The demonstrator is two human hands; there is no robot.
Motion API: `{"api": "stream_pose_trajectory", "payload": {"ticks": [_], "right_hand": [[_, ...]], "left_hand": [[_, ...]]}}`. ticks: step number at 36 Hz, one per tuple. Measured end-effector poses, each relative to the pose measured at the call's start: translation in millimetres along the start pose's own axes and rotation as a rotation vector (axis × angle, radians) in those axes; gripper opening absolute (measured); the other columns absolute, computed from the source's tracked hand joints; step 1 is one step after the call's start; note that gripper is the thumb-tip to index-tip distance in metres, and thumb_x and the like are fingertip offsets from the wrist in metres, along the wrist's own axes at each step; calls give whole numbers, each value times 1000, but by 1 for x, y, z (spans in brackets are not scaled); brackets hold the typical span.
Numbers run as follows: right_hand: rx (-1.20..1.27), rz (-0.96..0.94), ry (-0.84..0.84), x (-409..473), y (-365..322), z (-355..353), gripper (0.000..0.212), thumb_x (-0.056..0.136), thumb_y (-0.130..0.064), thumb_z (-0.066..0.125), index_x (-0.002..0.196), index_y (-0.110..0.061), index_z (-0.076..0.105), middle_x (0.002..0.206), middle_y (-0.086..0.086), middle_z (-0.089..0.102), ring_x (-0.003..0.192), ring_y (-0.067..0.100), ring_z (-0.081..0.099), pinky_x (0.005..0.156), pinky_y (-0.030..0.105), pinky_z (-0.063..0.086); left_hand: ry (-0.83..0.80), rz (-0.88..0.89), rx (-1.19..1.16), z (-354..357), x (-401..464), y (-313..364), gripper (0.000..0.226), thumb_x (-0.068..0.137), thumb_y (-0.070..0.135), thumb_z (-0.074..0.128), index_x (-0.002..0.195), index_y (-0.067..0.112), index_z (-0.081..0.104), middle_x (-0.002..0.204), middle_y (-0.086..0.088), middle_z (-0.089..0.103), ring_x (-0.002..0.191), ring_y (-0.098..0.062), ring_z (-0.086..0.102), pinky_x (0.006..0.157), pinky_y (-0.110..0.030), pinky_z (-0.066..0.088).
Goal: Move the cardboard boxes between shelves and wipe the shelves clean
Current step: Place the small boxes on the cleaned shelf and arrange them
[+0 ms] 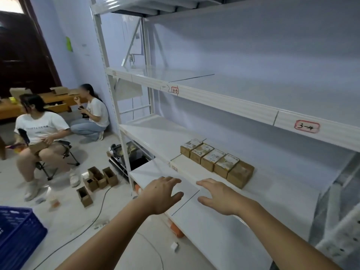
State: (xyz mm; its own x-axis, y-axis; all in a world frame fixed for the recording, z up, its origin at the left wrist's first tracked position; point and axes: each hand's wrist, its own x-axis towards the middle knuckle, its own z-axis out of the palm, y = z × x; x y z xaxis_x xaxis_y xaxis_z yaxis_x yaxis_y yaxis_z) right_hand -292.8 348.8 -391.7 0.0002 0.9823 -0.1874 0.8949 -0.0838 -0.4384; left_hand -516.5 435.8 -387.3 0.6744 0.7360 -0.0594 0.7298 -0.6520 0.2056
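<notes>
A row of several small brown cardboard boxes (216, 161) with pale labels on top sits on the middle white shelf (155, 137), close to its front edge. My left hand (162, 193) and my right hand (218, 196) reach forward side by side, palms down, fingers spread and holding nothing. Both hover over the lower white shelf (214, 228), just in front of and below the boxes. The upper shelf (243, 88), tagged 3-3 and 3-4, carries nothing.
Open cardboard boxes (98, 181) stand on the floor at the left by a cable. Two people (41, 131) sit beyond them near a wooden bench. A blue plastic crate (17, 234) is at the bottom left. Orange items lie under the lower shelf.
</notes>
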Motion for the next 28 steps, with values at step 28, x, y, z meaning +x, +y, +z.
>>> {"api": "stream_pose_trajectory", "payload": {"ticks": [28], "right_hand": [[49,332,111,248,2,2,64,102,-47,51,159,-29,30,165,-10,26,149,11,30,118,28,26]], "left_hand": [[-136,355,26,6,277,-195,59,102,57,40,153,26,41,155,6,47,137,-19,46,114,-35,36]]}}
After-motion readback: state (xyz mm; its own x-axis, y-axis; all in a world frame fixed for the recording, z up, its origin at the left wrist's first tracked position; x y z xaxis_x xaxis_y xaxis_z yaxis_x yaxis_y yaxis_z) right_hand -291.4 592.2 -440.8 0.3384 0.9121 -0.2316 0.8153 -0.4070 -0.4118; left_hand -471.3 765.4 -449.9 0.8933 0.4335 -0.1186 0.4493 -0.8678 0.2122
